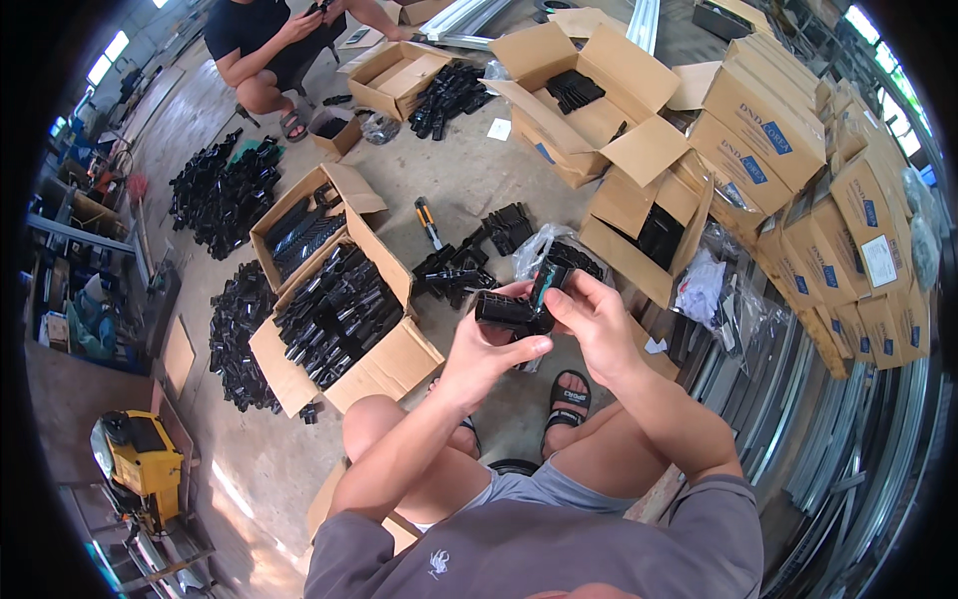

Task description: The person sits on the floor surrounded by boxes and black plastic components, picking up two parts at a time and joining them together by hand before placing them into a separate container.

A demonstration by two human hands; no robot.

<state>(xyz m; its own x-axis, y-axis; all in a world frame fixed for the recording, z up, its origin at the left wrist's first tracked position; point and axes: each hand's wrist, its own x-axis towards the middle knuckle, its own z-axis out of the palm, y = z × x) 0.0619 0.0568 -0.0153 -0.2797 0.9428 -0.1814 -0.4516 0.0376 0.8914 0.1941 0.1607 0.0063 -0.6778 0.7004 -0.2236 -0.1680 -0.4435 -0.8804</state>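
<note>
Above my knees, a glossy black angled plastic piece [506, 312] is between my two hands; whether it is one part or two pressed together I cannot tell. My left hand [477, 344] wraps its near left arm, thumb pointing right beneath it. The fingers of my right hand [591, 317] close on its upright right arm, where a small green patch shows. Just beyond my hands, loose black parts [454, 270] and a stacked black bunch [508, 228] lie on the floor. A clear plastic bag [536, 250] is partly hidden behind the held piece.
An open carton [384, 374] of black parts stands front left, with heaps of black parts [239, 334] beside it. A cutter with an orange handle [427, 222] lies ahead. Open cartons [624, 215] and metal profiles [798, 429] are right. Another person [284, 50] sits far left.
</note>
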